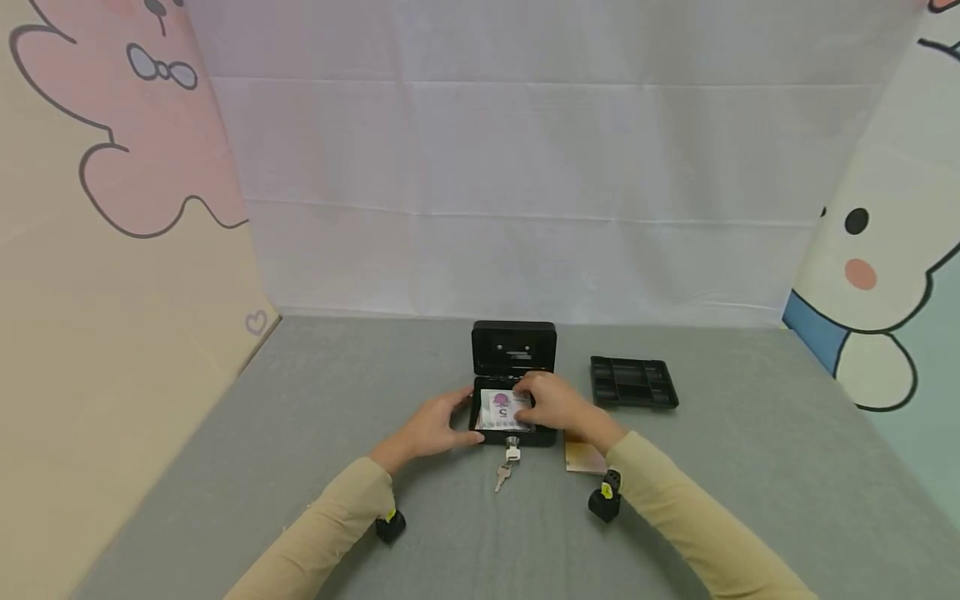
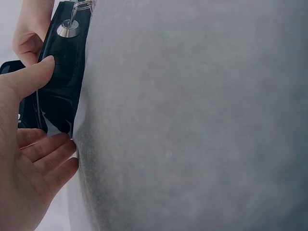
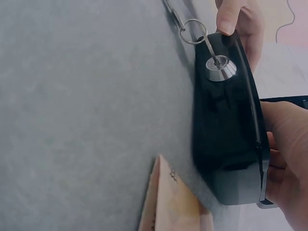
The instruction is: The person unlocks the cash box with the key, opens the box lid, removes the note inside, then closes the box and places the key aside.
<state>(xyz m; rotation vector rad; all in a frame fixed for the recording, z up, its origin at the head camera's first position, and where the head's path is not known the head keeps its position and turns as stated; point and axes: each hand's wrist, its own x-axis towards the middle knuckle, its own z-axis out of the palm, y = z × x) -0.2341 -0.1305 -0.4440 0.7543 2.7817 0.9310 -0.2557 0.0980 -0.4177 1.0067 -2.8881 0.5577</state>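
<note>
A small black cash box (image 1: 551,437) stands on the table with its lid (image 1: 514,348) raised. Banknotes lie inside, the top banknote (image 1: 497,410) whitish with a purple mark and a 5. My left hand (image 1: 435,425) holds the box at its left front corner, thumb on the front wall and fingers along the side. My right hand (image 1: 553,400) reaches in over the right wall, its thumb and curled fingers at the right part of the banknotes. Its fingertips are partly hidden by the box wall in the right wrist view. A key (image 1: 503,477) hangs on a ring from the front lock (image 3: 221,68).
A black compartment tray (image 1: 633,383) lies to the right of the box. Beneath my right wrist, a folded yellowish paper (image 1: 583,457) rests on the grey table (image 1: 337,367). A white cloth (image 1: 510,167) forms the back wall, with cartoon-printed panels on both sides.
</note>
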